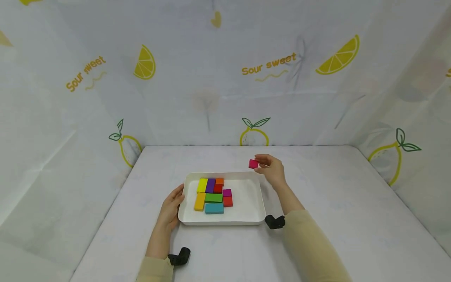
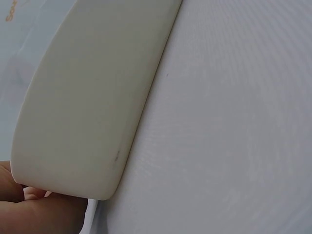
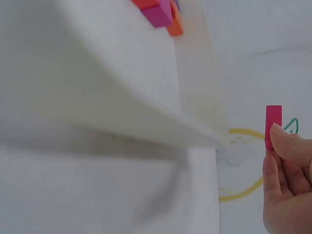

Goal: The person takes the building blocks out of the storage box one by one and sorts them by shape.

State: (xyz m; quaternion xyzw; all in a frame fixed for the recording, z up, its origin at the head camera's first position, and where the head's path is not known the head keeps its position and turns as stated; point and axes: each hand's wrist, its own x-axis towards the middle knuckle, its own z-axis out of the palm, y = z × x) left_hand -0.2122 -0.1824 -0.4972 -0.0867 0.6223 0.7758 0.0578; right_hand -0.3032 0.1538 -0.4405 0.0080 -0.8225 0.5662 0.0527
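Note:
My right hand pinches a small pink block between thumb and fingers, raised beyond the tray's far right corner. In the right wrist view the same pink block stands up out of the fingertips. At the left end of the white tray, my left hand grips the wall with its thumb at the rim. The left wrist view shows the tray's outer wall and part of the fingers at its corner; the other fingers are hidden.
Inside the tray, coloured blocks lie grouped to the left: yellow, purple, green, blue, amber, magenta and several red and orange ones. The tray stands on a white-covered table, with a lemon-print cloth behind.

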